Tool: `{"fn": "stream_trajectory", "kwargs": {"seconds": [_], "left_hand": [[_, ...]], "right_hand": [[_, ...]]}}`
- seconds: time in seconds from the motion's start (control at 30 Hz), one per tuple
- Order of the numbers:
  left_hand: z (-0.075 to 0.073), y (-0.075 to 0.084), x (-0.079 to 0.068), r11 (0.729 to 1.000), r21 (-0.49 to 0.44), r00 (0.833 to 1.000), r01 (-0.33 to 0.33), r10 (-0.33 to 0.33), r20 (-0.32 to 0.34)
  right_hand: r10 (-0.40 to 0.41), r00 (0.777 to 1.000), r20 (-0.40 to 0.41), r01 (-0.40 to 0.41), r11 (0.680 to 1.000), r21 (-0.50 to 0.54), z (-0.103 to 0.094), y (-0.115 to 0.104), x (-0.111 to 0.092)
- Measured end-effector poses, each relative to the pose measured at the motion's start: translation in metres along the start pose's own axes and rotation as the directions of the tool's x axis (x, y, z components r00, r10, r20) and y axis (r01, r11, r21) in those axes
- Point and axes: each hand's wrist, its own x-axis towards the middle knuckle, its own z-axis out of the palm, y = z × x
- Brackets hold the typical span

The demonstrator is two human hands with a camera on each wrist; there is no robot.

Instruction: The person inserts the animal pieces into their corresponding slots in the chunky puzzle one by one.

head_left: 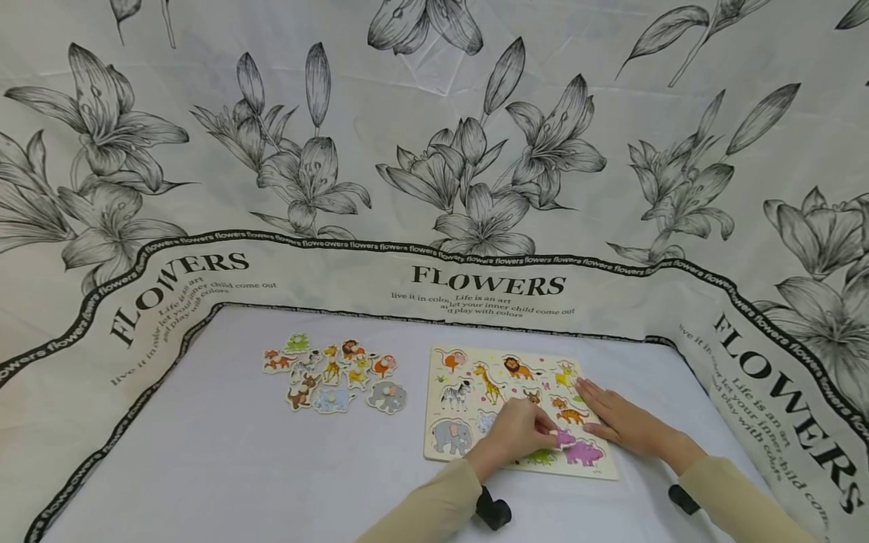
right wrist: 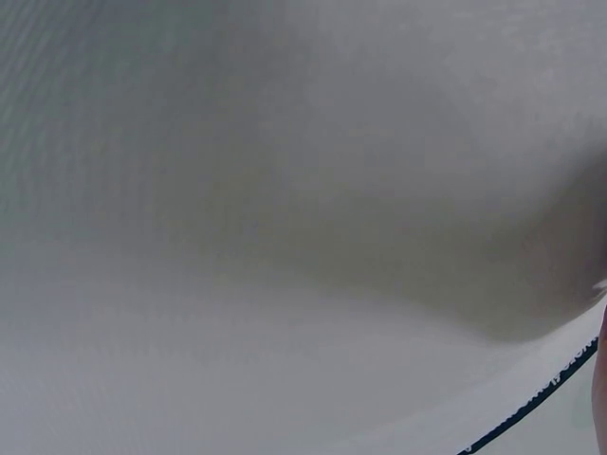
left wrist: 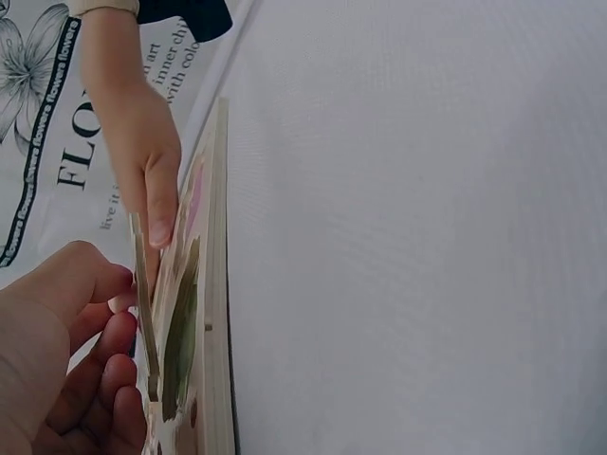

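Note:
My left hand [head_left: 512, 436] pinches a purple hippo puzzle piece [head_left: 564, 438] above the lower right of a wooden animal puzzle board [head_left: 468, 377]. Beside that piece, the board shows a printed purple hippo [head_left: 585, 453]. In the left wrist view the held piece [left wrist: 145, 318] appears edge-on, tilted just off the board, between thumb and fingers. My right hand [head_left: 624, 422] lies with extended fingers on the board's right edge. Only a sliver of that hand enters the right wrist view. The left hand hides part of the board's lower middle.
Left of the board lies a cluster of loose animal pieces, among them a grey elephant [head_left: 387, 397], a frog [head_left: 296, 343] and a kangaroo [head_left: 302, 394]. A white cloth [head_left: 224, 452] covers the table. Behind hangs a flower-printed curtain [head_left: 475, 286].

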Motion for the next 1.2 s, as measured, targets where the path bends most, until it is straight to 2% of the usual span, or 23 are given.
{"fn": "stream_trajectory", "kwargs": {"seconds": [0.2,0.4,0.7,0.83,1.2], "left_hand": [[0.006,0.005,0.002,0.999,0.016,0.999,0.046,-0.046,0.006],[0.009,0.010,0.005,0.997,0.077,1.000,0.030,-0.030,0.000],[0.017,0.015,0.007,0.993,0.114,0.999,0.027,-0.028,0.015],[0.021,0.017,0.008,0.988,0.154,1.000,0.014,-0.016,0.007],[0.028,0.024,0.012,0.963,0.259,0.997,-0.068,0.073,-0.012]], "right_hand": [[0.011,1.000,0.004,-0.011,1.000,0.010,0.003,0.004,0.001],[-0.002,1.000,-0.005,0.002,1.000,-0.014,0.002,0.003,0.000],[0.028,0.999,0.036,-0.028,1.000,0.012,-0.003,-0.003,0.001],[0.033,0.999,0.035,-0.034,0.999,0.026,-0.002,-0.002,0.002],[0.024,0.999,0.027,-0.025,0.999,0.031,-0.003,-0.004,0.000]]}}
